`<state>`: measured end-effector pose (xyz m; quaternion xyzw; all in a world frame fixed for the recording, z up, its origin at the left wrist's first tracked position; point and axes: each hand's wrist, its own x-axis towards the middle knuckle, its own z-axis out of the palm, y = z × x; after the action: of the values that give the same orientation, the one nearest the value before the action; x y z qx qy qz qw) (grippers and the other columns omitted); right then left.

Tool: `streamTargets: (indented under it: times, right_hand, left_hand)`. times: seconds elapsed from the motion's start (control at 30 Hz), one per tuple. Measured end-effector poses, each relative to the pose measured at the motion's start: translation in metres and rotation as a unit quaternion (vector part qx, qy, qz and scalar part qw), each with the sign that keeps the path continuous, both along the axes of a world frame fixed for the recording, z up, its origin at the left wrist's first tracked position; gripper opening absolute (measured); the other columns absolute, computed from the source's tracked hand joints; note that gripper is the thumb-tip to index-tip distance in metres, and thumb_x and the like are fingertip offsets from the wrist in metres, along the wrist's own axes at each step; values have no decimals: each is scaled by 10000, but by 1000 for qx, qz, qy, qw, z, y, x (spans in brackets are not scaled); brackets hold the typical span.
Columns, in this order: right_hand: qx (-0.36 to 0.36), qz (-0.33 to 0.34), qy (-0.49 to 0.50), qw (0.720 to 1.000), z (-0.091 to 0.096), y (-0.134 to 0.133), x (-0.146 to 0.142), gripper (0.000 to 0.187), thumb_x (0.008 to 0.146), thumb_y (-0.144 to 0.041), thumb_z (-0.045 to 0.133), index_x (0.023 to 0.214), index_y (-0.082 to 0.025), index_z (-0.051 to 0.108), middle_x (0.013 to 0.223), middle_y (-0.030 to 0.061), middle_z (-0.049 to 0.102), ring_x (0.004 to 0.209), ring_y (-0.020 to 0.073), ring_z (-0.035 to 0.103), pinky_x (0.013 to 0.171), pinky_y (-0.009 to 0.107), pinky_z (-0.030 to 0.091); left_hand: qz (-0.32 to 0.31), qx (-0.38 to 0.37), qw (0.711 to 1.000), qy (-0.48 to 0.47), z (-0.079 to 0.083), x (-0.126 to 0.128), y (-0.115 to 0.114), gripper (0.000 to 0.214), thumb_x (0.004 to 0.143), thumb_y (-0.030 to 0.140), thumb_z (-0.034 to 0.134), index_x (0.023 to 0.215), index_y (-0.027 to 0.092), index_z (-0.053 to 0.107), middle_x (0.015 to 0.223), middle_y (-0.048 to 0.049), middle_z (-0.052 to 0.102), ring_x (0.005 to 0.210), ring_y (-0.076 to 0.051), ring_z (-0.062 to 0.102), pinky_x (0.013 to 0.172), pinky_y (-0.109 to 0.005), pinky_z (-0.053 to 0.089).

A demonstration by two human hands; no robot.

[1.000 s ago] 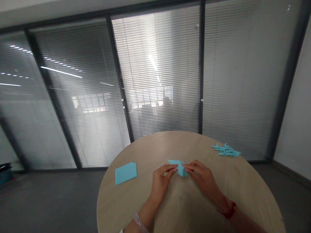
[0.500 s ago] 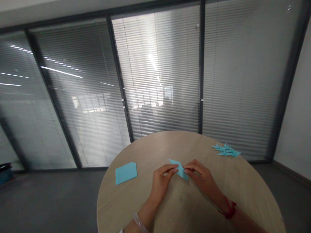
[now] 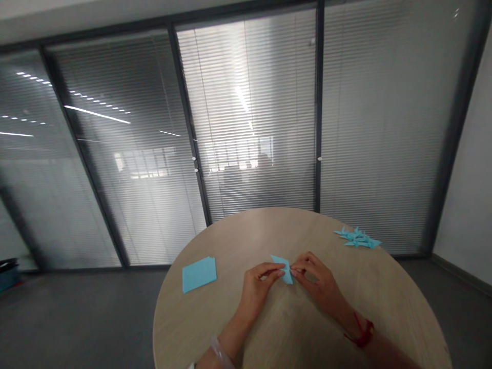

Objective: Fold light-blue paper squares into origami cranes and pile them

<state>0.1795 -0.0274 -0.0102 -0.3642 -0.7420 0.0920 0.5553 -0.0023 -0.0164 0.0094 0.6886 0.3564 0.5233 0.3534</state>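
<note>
- While left hand (image 3: 255,288) and right hand (image 3: 320,281) clamp blue paper (image 3: 287,277) at lower centre, it looks narrower than moments before.
- Folding seems under way.

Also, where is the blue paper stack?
In the head view, the blue paper stack lies at the left of the round table, left of the left hand.

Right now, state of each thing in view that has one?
Paper: folded, partly hidden by fingers
Left hand: pinching paper
Right hand: fingertips at paper's right edge, grip unclear
Sheets: stacked flat
Pieces: folded, heaped
Blinds: lowered
</note>
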Motion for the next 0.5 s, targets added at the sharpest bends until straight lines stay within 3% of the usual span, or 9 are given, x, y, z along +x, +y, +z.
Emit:
streamTargets:
  times: [0.5]
  right_hand:
    - [-1, 21, -9, 1000, 2, -1, 1, 185, 924, -309, 483, 846, -231, 630, 819, 36, 623, 781, 172, 593, 711, 276, 480]
  left_hand:
    - [3, -3, 1000, 1, -2, 0, 3, 172, 737, 321, 687, 840, 208, 764, 871, -56, 754, 823, -213, 685, 779, -285, 532]
